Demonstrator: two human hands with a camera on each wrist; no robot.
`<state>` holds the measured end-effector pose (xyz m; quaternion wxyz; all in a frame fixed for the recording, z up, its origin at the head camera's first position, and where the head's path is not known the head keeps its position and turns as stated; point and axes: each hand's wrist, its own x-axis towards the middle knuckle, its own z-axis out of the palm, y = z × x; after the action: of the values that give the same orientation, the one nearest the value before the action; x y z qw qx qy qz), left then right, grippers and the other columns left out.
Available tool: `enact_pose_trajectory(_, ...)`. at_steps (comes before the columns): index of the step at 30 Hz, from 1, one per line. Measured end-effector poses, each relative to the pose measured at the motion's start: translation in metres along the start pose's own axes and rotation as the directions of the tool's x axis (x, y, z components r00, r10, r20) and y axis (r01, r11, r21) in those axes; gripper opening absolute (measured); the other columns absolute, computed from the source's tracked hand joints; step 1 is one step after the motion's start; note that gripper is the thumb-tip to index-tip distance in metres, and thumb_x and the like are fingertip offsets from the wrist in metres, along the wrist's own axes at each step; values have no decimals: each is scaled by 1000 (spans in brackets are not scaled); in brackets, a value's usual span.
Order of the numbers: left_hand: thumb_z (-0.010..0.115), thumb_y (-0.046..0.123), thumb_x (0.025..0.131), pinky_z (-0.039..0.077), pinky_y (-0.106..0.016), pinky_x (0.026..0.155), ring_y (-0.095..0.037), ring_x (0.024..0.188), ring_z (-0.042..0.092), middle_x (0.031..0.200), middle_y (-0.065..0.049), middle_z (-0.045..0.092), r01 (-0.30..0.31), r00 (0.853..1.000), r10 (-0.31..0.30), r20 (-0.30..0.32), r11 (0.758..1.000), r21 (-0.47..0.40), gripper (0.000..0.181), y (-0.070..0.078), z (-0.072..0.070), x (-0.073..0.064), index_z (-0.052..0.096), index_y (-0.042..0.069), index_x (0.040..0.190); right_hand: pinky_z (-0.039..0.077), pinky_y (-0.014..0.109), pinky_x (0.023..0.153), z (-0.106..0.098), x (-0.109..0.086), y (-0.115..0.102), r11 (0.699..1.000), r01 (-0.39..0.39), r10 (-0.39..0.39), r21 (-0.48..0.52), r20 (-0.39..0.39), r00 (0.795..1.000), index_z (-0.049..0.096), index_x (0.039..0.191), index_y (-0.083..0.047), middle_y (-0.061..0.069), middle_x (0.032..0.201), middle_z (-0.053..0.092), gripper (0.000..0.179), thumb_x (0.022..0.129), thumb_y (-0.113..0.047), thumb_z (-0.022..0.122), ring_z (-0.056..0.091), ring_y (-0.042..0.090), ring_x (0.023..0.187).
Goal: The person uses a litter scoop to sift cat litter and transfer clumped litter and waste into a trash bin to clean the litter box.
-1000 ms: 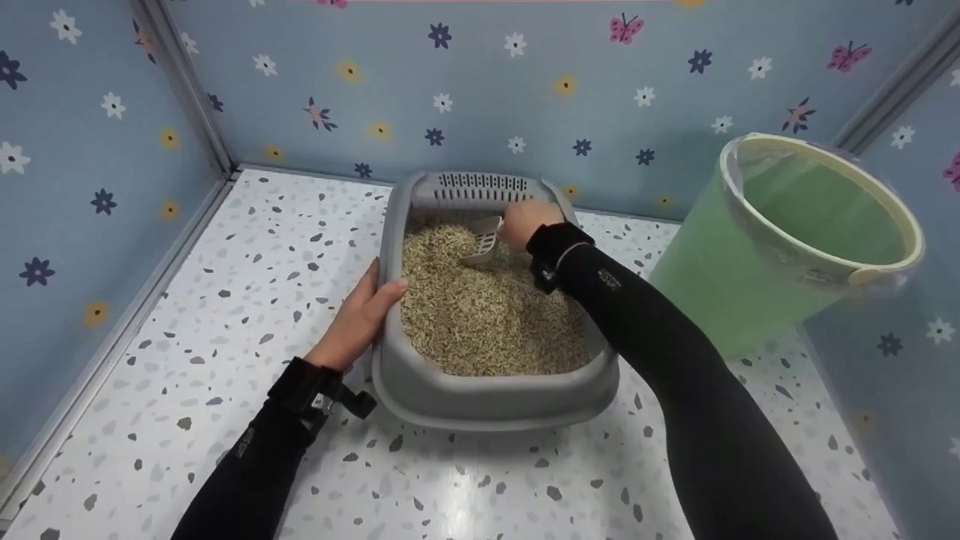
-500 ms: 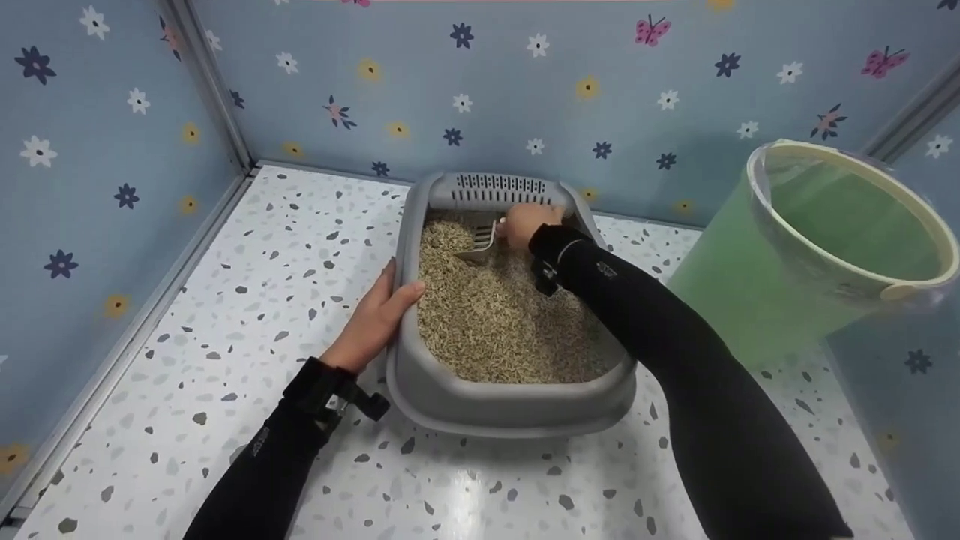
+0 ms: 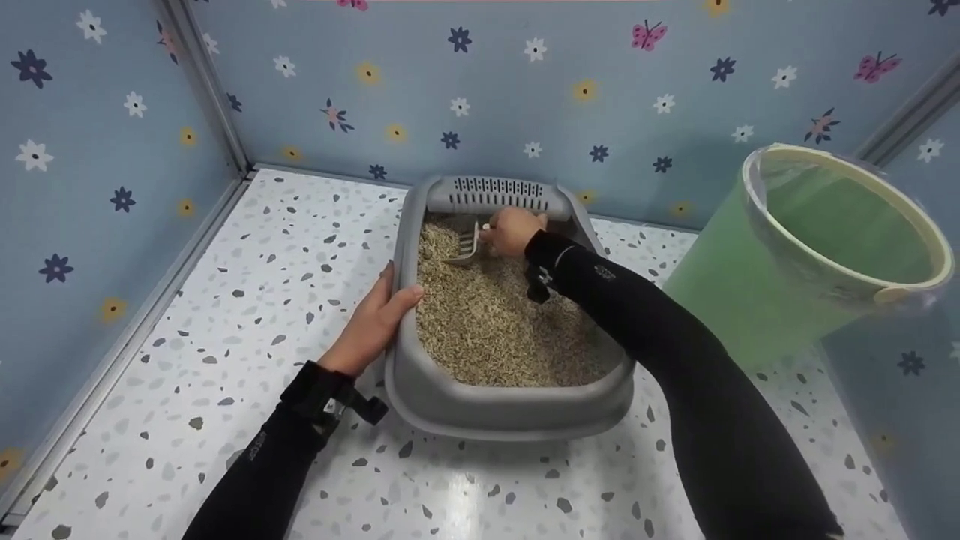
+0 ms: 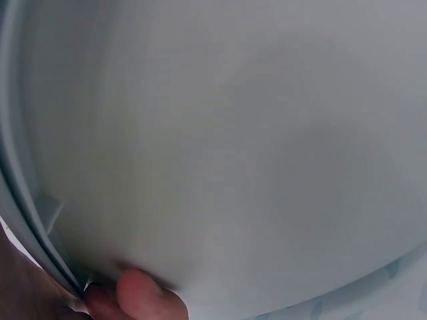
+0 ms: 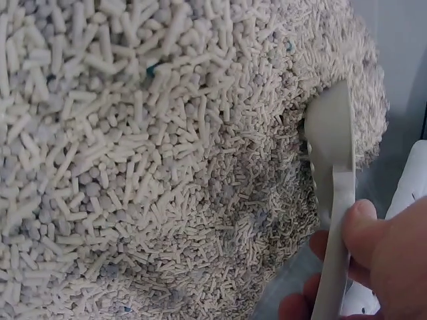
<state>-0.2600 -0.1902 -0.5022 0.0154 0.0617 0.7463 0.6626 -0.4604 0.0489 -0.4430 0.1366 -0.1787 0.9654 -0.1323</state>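
A grey litter box stands on the floor, filled with pale pellet litter. My left hand grips its left wall, thumb over the rim and fingers outside. The left wrist view has fingertips against the grey plastic. Inside the box, towards the back, my right hand holds a slotted litter scoop by its handle. The scoop is tipped on its side, its lower edge in the litter. In the right wrist view, thumb and fingers wrap the scoop's handle.
A green bin with a cream rim and clear liner stands to the right of the box. Blue flowered panels enclose the back and sides. The speckled white floor extends around the box.
My right hand has moved the scoop leftward through the litter, towards the box's left wall. The left hand keeps its hold on the rim. The head view has shifted slightly.
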Motion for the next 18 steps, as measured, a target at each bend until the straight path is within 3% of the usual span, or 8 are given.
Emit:
enact_pose_trajectory(1, 59, 55, 111, 15, -52, 137, -33, 169, 19, 186, -9, 11, 3, 1000, -3, 1, 1000, 1, 95, 0, 0, -1, 7, 18, 181, 30, 63, 123, 1, 1, 1, 1000, 14, -14, -3, 8, 1000, 81, 118, -8, 9, 123, 79, 32, 116, -35, 63, 69, 31, 115)
enact_pose_trajectory(3, 59, 56, 111, 16, -52, 137, -33, 168, 19, 186, -9, 10, 10, 1000, -10, 3, 1000, 2, 95, 0, -2, -1, 6, 19, 181, 34, 62, 119, 2, 0, 1, 999, 43, -43, -12, 20, 999, 76, 96, -8, 10, 101, 77, 39, 116, -38, 62, 67, 29, 100)
enact_pose_trajectory(6, 59, 55, 111, 14, -51, 137, -31, 169, 18, 186, -9, 9, 7, 1000, -7, 5, 1000, 1, 95, 0, -2, 0, 6, 18, 181, 38, 54, 106, 1, -6, 2, 996, 84, -82, -34, 47, 995, 57, 75, -14, 4, 79, 61, 48, 116, -38, 63, 56, 23, 81)
enact_pose_trajectory(8, 59, 55, 112, 14, -51, 137, -31, 169, 18, 186, -10, 9, 1, 1000, -1, 7, 1000, -5, 95, 0, -2, 1, 6, 18, 181, 35, 49, 95, 0, -14, 2, 993, 113, -110, -41, 69, 992, 47, 72, -19, -1, 71, 47, 51, 116, -37, 63, 45, 20, 72)
enact_pose_trajectory(13, 59, 53, 112, 17, -51, 137, -31, 168, 20, 186, -11, 11, -4, 1000, 4, 6, 1000, -7, 93, -2, 0, 3, 7, 18, 181, 26, 35, 75, 2, -28, 5, 985, 170, -168, -1, 138, 976, 38, 68, -18, -3, 65, 29, 55, 116, -28, 64, 26, 15, 60)
enact_pose_trajectory(18, 58, 50, 112, 20, -55, 136, -33, 167, 23, 185, -12, 13, 0, 1000, 0, 3, 1000, -10, 90, -3, 1, 1, 8, 21, 181, 20, 30, 65, 6, -40, 4, 982, 183, -190, 53, 220, 957, 38, 64, -18, -5, 62, 24, 58, 114, -28, 67, 17, 11, 56)
